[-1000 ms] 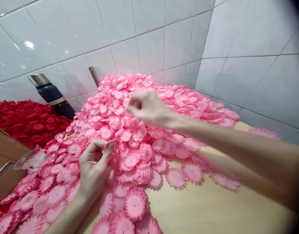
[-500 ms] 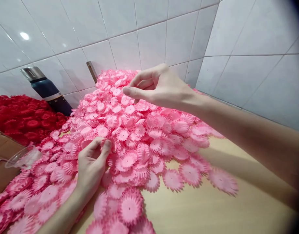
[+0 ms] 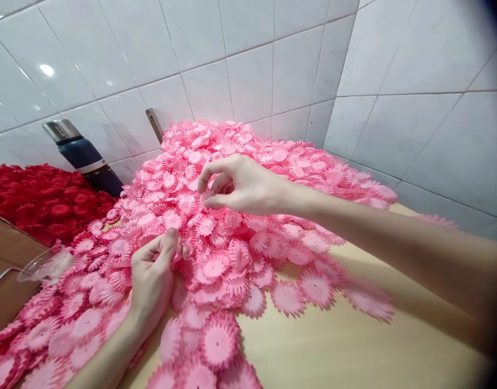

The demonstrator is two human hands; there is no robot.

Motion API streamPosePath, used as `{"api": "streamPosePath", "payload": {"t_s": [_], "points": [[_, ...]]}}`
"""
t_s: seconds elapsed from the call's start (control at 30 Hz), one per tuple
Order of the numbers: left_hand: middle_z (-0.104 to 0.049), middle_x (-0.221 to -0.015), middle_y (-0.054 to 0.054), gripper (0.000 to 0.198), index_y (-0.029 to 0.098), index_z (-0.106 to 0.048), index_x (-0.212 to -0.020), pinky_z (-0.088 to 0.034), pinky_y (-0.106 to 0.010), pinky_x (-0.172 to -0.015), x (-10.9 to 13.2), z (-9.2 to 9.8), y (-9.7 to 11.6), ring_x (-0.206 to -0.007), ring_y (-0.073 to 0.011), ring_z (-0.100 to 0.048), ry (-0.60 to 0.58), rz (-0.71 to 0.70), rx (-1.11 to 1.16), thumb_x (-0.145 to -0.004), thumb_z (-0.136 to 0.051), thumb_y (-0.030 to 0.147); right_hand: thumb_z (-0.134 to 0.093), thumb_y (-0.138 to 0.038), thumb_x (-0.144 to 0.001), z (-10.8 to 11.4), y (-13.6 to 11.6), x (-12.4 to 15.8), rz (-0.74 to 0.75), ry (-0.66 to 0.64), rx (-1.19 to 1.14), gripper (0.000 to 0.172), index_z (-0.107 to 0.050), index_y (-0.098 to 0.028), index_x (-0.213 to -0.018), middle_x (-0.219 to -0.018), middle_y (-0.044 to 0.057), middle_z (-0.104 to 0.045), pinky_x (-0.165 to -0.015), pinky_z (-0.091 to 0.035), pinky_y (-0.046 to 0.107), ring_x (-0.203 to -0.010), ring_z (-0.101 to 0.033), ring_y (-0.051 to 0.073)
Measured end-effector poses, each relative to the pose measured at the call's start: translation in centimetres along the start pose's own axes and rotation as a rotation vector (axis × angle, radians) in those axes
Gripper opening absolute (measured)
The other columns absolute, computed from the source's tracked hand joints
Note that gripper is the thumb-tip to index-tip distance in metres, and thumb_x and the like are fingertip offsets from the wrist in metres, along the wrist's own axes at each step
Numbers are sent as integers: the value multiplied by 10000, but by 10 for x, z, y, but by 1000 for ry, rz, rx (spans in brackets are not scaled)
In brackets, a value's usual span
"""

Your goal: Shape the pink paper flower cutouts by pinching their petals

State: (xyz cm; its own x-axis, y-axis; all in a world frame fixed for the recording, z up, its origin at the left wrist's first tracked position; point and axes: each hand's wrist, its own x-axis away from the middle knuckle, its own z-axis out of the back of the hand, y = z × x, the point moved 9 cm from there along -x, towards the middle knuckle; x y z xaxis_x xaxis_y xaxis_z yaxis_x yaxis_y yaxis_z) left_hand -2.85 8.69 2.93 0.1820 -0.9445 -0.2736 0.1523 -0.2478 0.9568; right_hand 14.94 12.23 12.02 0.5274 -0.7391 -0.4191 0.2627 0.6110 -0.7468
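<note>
A big heap of pink paper flower discs [image 3: 240, 216] covers the pale wooden table [image 3: 353, 351] up to the tiled corner. My left hand [image 3: 153, 278] rests low on the heap, thumb and fingers pinched on a pink disc [image 3: 179, 249] at its tips. My right hand [image 3: 240, 183] reaches across from the right and hovers just above the pile, fingers curled with thumb and forefinger closing on a pink disc [image 3: 207, 195]; how firmly it holds it I cannot make out.
A heap of red flower discs [image 3: 41, 200] lies at the left. A dark blue flask with a steel cap [image 3: 84, 156] leans against the white tiled wall. A clear plastic cup [image 3: 45, 266] and a brown cardboard box [image 3: 5, 270] sit at the left edge.
My right hand rose with open fingers half a second ago, then dropped back to the pile and curled into a pinch. My left hand stayed in place, still pinching.
</note>
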Motion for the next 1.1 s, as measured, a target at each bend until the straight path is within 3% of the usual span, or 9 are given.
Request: {"api": "streamPosePath", "payload": {"t_s": [0.13, 0.33, 0.43, 0.53, 0.77, 0.93, 1.1], "points": [[-327, -519, 46, 541, 179, -338, -503, -286, -224, -461, -1, 1, 4, -484, -80, -279, 17, -22, -30, -807, -696, 447, -600, -80, -813, -15, 0, 3, 49, -24, 98, 201, -561, -127, -1005, -690, -8, -638, -555, -429, 232, -598, -541, 85], [-451, -547, 44, 396, 175, -543, -617, -319, -211, -449, -3, -2, 2, -470, -79, -359, -12, 7, -42, -782, -701, 498, -551, -82, -843, -34, -3, 4, 198, -29, 178, 143, -497, -153, -954, -657, -39, -498, -524, -337, 240, -582, -429, 83], [-572, -650, 13, 345, 168, -619, -706, -406, -211, -522, -4, -5, 2, -553, -102, -487, -27, 2, -4, -758, -726, 492, -538, -119, -876, -34, -2, 3, 169, -5, 144, 96, -463, -169, -907, -653, -42, -484, -508, -318, 237, -557, -407, 76], [-592, -694, 11, 304, 171, -637, -759, -435, -207, -579, -4, -6, 1, -608, -104, -516, -36, 6, 32, -757, -742, 457, -513, -134, -903, -31, 0, 2, 100, 15, 73, 78, -447, -175, -895, -574, -68, -446, -477, -282, 235, -492, -364, 66], [-570, -696, 28, 395, 147, -482, -578, -416, -171, -623, -2, -7, 2, -631, -67, -477, -56, 29, 54, -719, -803, 330, -656, -163, -817, -29, -2, 2, 30, -59, 66, 126, -534, -150, -787, -466, -114, -344, -466, -249, 230, -432, -269, 41], [-572, -662, 64, 352, 207, -496, -832, -402, -163, -579, -3, -12, -4, -606, -75, -514, -102, 80, 93, -713, -811, 310, -743, -235, -759, -29, -4, 3, 48, -108, 58, 190, -635, -112, -662, -545, -49, -476, -455, -290, 214, -500, -373, 47], [-544, -765, 59, 212, 216, -497, -828, -405, -152, -625, -1, -13, 3, -662, -66, -474, -125, 7, 83, -830, -700, 277, -683, -233, -814, -24, -5, 2, 44, -78, 42, 149, -695, -104, -741, -631, -3, -614, -498, -360, 207, -549, -477, 56]]}}
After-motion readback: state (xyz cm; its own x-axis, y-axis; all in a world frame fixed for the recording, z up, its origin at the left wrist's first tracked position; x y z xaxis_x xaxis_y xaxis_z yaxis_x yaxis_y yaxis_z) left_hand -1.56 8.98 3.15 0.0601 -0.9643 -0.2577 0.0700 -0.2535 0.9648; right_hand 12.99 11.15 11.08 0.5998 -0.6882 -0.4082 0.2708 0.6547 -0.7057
